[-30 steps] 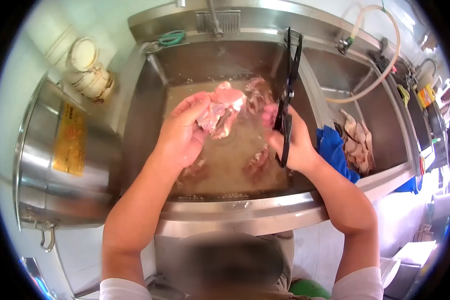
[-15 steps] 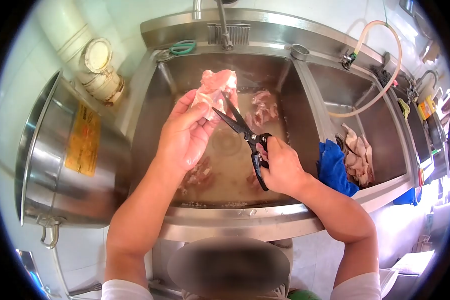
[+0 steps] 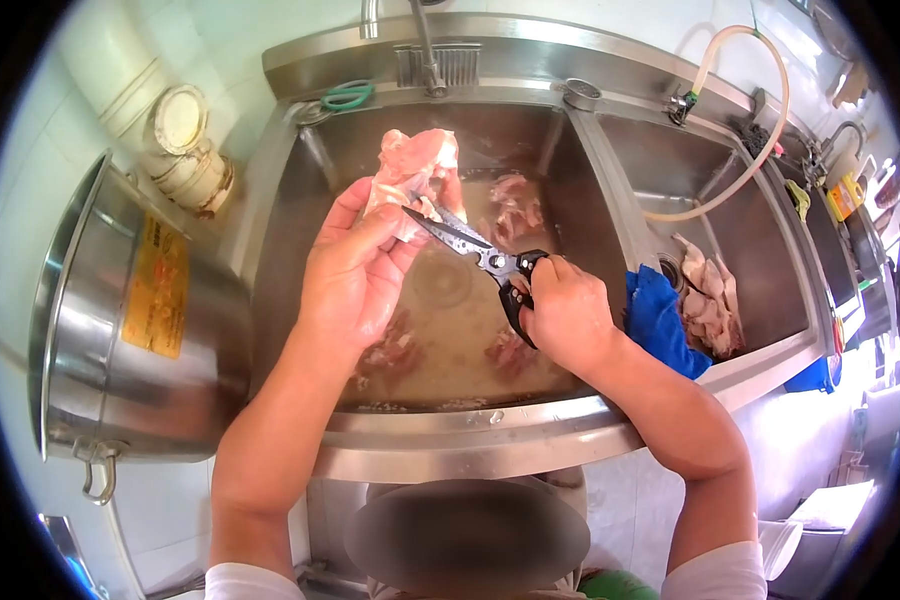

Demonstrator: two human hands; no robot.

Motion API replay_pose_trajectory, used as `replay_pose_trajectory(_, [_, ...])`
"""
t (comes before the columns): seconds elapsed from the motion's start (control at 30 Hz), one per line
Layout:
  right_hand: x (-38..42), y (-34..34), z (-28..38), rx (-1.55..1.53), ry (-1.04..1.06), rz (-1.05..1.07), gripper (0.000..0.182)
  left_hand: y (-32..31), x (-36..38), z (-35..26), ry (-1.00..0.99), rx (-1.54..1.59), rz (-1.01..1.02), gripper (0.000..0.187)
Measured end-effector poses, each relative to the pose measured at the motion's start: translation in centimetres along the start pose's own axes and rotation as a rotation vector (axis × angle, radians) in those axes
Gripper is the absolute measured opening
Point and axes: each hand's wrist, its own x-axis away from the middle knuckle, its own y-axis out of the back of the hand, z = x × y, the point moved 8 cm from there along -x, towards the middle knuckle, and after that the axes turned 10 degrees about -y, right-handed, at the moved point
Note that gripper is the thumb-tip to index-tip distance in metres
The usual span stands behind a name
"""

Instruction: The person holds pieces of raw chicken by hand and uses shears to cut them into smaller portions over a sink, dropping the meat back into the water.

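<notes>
Above the left sink basin, my left hand [image 3: 358,265] grips a pale pink piece of raw meat [image 3: 415,160], thumb on the near side and fingers behind it. My right hand [image 3: 570,310] is wrapped round the black handles of a pair of kitchen shears [image 3: 495,262]. The blades reach up and left to the lower part of the meat and are spread only slightly. Whether meat lies between them I cannot make out. Below, more raw meat pieces [image 3: 516,210] lie in cloudy water in the basin [image 3: 595,250].
A blue cloth [image 3: 660,322] hangs over the right basin's front corner, beside pale raw meat [image 3: 708,300] in that basin. A large steel pot [image 3: 90,340] stands at left. A hose [image 3: 785,90] loops over the right basin; green-handled scissors [image 3: 347,95] lie on the back ledge.
The shears' blades have come closer together at the meat, and their handles have drawn together in my right hand. The whole view has shifted slightly.
</notes>
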Motion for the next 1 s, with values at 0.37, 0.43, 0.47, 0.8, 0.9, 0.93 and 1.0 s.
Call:
replay_pose_trajectory(0.37, [-0.4,-2.3,-2.4,-0.552,-0.263,0.183,0.023,3.9,-2.2,0.9,0.033,-0.037,0.008,0.035])
replay_pose_trajectory(0.43, [-0.6,-4.1,-3.8,-0.417,-0.287,0.237,0.023,4.9,-2.6,0.9,0.033,-0.071,0.019,0.037])
replay_pose_trajectory(0.47, [-0.5,-5.1,-5.0,-0.352,-0.307,0.259,0.023,5.2,-3.0,1.1,0.036,-0.097,0.036,0.039])
replay_pose_trajectory(0.8, [0.3,-8.0,-9.5,0.101,-0.422,0.805,0.033,22.7,-5.7,19.0,0.179,-1.289,0.253,0.014])
replay_pose_trajectory(0.9, [0.0,-6.6,-9.2,0.052,-0.427,0.779,0.031,20.1,-2.8,21.5,-0.091,-1.396,0.792,0.013])
replay_pose_trajectory(0.93, [0.1,-6.3,-9.0,0.03,-0.422,0.782,0.03,18.8,-1.4,21.8,-0.191,-1.434,1.021,0.013])
replay_pose_trajectory(1.0, [0.1,-5.9,-8.8,0.016,-0.417,0.785,0.031,21.2,-3.4,20.4,0.089,-1.58,0.814,0.014])
